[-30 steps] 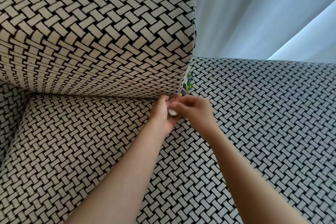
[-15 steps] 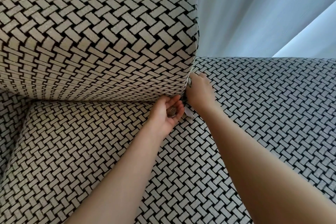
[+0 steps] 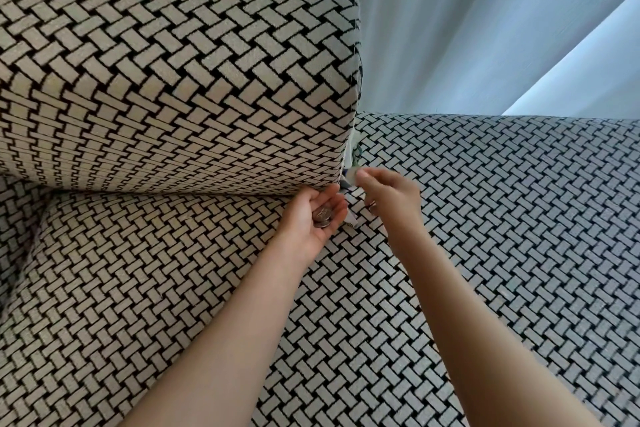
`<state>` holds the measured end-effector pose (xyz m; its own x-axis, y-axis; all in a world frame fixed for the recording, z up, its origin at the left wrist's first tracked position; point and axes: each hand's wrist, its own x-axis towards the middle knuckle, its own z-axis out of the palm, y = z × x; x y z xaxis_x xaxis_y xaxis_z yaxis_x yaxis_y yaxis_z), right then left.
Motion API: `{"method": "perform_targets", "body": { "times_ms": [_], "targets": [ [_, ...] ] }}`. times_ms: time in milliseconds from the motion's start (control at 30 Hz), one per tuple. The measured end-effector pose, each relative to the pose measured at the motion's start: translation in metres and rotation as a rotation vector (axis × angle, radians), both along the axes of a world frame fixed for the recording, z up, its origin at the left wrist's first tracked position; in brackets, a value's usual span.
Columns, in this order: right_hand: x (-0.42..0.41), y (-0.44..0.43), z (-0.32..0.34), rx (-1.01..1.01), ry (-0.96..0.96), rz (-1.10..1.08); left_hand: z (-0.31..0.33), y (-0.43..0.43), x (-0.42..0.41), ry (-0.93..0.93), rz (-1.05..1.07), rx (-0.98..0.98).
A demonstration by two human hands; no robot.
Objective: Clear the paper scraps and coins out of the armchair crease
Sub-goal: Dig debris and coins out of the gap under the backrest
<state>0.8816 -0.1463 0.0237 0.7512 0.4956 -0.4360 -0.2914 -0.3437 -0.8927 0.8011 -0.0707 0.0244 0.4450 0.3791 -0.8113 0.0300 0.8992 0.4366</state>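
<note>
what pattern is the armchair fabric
A black-and-beige basketweave of small rectangles, on the armchair; clearest in the head view.

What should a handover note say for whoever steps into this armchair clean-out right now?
Left hand: palm up beside the crease, cupping several coins.
Right hand: pinching a pale paper scrap at the crease mouth; something small and dark shows under its fingers, unclear what.
Done: some coins are out.
Left: more scraps, white and greenish, sit in the crease between back cushion and armrest; another white scrap pokes out just below the left fingertips. Deeper contents are hidden.
</note>
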Motion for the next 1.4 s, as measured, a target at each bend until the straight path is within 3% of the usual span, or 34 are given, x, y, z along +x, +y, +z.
{"method": "perform_targets", "body": {
  "times_ms": [67,167,400,500,600,667,733,833,967,1133,1233,1333,1400],
  "targets": [
    [-0.007,-0.011,0.003,0.053,0.120,0.205,0.002,-0.003,0.001,0.005,-0.013,0.003],
    [-0.013,-0.016,0.003,0.007,0.025,0.399,0.003,-0.007,0.002,0.011,-0.054,0.006],
    [-0.013,-0.013,0.003,0.039,-0.036,0.110,0.003,-0.004,-0.009,0.005,0.016,-0.091],
    [-0.016,-0.019,-0.004,-0.157,-0.251,0.007,0.001,0.006,-0.022,0.019,0.045,-0.089],
    [-0.028,-0.028,-0.019,-0.348,-0.507,0.270,0.000,0.018,-0.037,0.087,0.019,0.023],
    [-0.040,-0.027,-0.029,-0.442,-0.575,0.483,0.001,0.023,-0.047,0.163,-0.015,0.143],
    [-0.050,-0.025,-0.036,-0.473,-0.639,0.536,-0.001,0.025,-0.054,0.253,-0.072,0.279],
    [-0.069,-0.009,-0.038,-0.453,-0.672,0.501,-0.006,0.028,-0.065,0.336,-0.080,0.376],
    [-0.090,0.015,-0.046,-0.525,-0.684,0.418,-0.015,0.025,-0.076,0.324,-0.023,0.274],
    [-0.081,0.024,-0.054,-0.334,-0.668,0.108,-0.019,0.023,-0.080,0.281,-0.079,0.245],
    [-0.066,0.024,-0.050,-0.330,-0.743,0.078,-0.018,0.026,-0.078,0.255,-0.048,0.204],
    [-0.051,0.025,-0.043,-0.309,-0.685,0.031,-0.017,0.028,-0.074,0.231,-0.049,0.342],
    [-0.050,0.025,-0.037,-0.278,-0.588,-0.033,-0.017,0.032,-0.071,0.343,-0.157,0.518]
  ]
}}
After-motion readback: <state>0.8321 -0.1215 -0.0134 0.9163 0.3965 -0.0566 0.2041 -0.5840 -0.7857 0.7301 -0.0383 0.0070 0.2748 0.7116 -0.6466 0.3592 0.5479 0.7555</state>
